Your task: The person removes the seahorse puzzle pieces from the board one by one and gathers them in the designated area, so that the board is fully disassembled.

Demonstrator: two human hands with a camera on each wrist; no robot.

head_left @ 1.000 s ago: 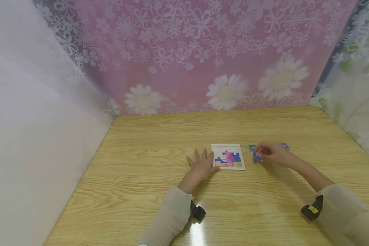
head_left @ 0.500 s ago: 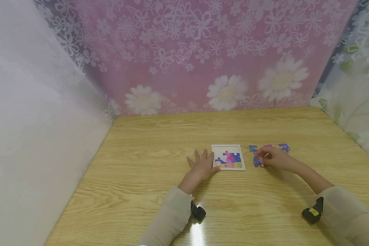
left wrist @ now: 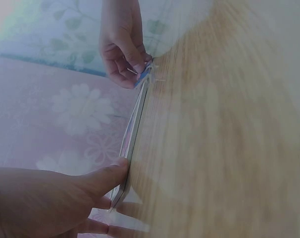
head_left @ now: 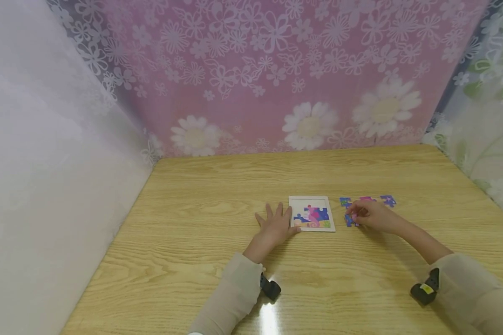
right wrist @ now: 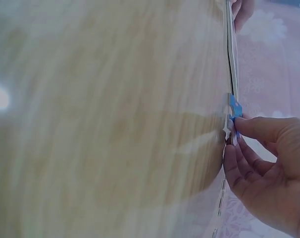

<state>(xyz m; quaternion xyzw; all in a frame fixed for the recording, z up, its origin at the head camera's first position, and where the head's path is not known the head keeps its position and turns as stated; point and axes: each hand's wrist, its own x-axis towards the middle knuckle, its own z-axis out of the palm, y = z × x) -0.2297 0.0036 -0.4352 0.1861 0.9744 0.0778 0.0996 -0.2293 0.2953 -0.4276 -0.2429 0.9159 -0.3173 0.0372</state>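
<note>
While my right grip (head_left: 375, 217) pinches one blue jigsaw piece (head_left: 350, 222) between thumb and fingers, my left grip (head_left: 274, 228) lies spread and clasps nothing, its thumb on the near edge of one white puzzle frame (head_left: 318, 229) and a fingertip at its left edge. Both wrist views show the pinched piece tilted; I cannot tell whether it touches the one wood-grained bench (head_left: 193, 209). It sits just right of the frame, which lies flat and holds a partly filled picture with one pink seahorse (head_left: 313, 217); the upper part of the tray is bare white. At least three other loose pieces lie beyond my fingers: a blue-and-green one (head_left: 344, 201), a pink one (head_left: 366, 199) and a blue one (head_left: 388, 201); my fingers may cover more. I wear two black wrist cameras, left (head_left: 270, 289) and right (head_left: 423, 294). Three large daisies show on the pink curtain (head_left: 251, 56) behind.

Compared with a second ago, my right grip and its piece are slightly nearer me, and the pink piece, then hidden behind my hand, now shows. From half a second ago the piece has shifted only slightly. My left grip and the frame have stayed put.
</note>
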